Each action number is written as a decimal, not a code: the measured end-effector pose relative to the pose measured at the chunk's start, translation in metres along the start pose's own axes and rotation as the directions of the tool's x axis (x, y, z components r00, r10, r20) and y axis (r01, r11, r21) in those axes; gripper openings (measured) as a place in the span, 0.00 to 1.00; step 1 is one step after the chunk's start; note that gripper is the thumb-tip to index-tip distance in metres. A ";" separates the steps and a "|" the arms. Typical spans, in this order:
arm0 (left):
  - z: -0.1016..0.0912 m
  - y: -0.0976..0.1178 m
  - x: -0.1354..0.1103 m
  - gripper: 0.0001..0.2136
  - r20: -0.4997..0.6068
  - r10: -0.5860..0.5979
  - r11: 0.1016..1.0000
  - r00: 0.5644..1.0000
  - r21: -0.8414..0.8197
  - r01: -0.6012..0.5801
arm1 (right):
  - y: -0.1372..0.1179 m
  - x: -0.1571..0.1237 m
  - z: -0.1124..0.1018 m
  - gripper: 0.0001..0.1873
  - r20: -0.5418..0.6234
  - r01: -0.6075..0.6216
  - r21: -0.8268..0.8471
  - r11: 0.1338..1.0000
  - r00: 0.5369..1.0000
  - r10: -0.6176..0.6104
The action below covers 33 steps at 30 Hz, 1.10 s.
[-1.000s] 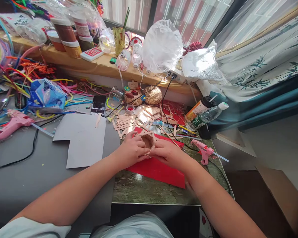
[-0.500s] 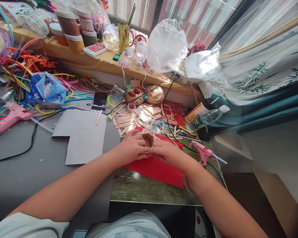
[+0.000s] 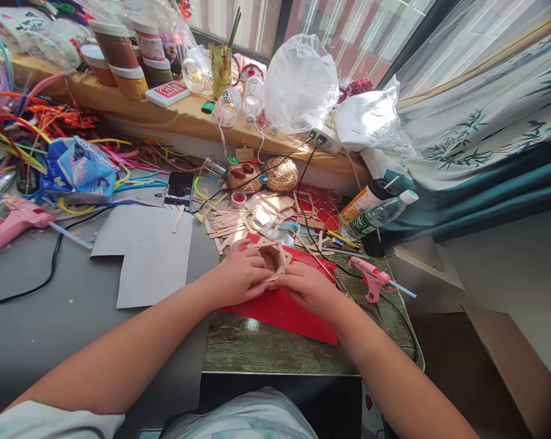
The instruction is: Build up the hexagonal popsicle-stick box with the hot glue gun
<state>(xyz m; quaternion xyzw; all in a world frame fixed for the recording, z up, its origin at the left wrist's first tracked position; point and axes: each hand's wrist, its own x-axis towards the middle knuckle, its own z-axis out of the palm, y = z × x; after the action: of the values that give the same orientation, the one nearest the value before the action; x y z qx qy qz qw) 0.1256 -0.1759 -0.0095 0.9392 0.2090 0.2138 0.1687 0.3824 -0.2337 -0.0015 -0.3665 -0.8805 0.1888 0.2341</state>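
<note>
Between my hands, over a red sheet [image 3: 298,318], is a small hollow box of stacked popsicle sticks [image 3: 282,257], many-sided with its opening facing up. My left hand [image 3: 244,272] is closed on its left and near side, the thumb at the front edge. At the near right side, my right hand [image 3: 305,286] pinches the box's rim with fingers bent. The lower part of the box is hidden behind the fingers. Just beyond it, loose popsicle sticks [image 3: 232,222] lie in a spread heap.
A pink glue gun [image 3: 371,277] stands at the right, its cord trailing; another pink glue gun [image 3: 16,222] lies left. Grey-white card [image 3: 154,262] bears one stick. A bottle [image 3: 380,213], a phone [image 3: 179,189] and a twine ball [image 3: 279,174] stand or lie farther back.
My right hand has drawn slightly back toward the right, so more of the box's rim shows. My left hand stays on the box. The whole view has shifted slightly.
</note>
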 end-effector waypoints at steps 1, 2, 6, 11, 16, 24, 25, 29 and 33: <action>0.000 0.000 0.000 0.10 0.000 0.002 1.000 1.000 -0.010 -0.002 | -0.003 -0.002 0.001 0.17 -0.002 0.004 0.006 1.000 1.000 -0.004; -0.001 0.000 0.000 0.10 0.002 0.005 1.000 1.000 -0.018 -0.005 | -0.006 -0.003 0.002 0.19 -0.004 0.009 0.007 1.000 1.000 -0.009; -0.001 0.000 0.001 0.10 -0.010 0.010 1.000 1.000 -0.026 -0.010 | -0.016 -0.009 0.006 0.20 -0.038 -0.018 -0.001 1.000 0.999 0.018; 0.004 0.000 0.001 0.12 -0.028 -0.031 0.999 0.999 -0.030 0.031 | -0.015 -0.015 0.011 0.19 -0.077 -0.066 -0.025 0.997 0.995 0.064; 0.012 0.006 0.003 0.14 -0.062 -0.135 0.990 0.989 -0.036 0.133 | -0.013 -0.019 0.018 0.16 -0.097 -0.096 -0.022 0.995 0.991 0.094; 0.013 0.015 0.007 0.10 -0.091 -0.175 0.984 0.980 -0.033 0.173 | -0.019 -0.022 0.020 0.18 -0.175 -0.162 -0.035 0.986 0.973 0.154; 0.013 0.015 0.007 0.10 -0.091 -0.176 0.984 0.980 -0.031 0.174 | -0.018 -0.022 0.019 0.18 -0.182 -0.158 -0.065 0.985 0.973 0.144; 0.014 0.016 0.007 0.10 -0.096 -0.179 0.984 0.979 -0.033 0.176 | -0.008 -0.022 0.021 0.18 -0.208 -0.129 -0.267 0.955 0.975 0.074; 0.012 0.014 0.006 0.11 -0.080 -0.161 0.986 0.984 -0.047 0.157 | 0.000 -0.019 0.022 0.17 -0.171 -0.097 -0.362 0.927 0.985 0.036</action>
<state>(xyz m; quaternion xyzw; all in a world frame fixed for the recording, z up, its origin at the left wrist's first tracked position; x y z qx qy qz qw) 0.1402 -0.1876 -0.0121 0.9062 0.2859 0.2429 0.1951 0.3819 -0.2509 -0.0246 -0.4476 -0.8654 -0.0023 0.2252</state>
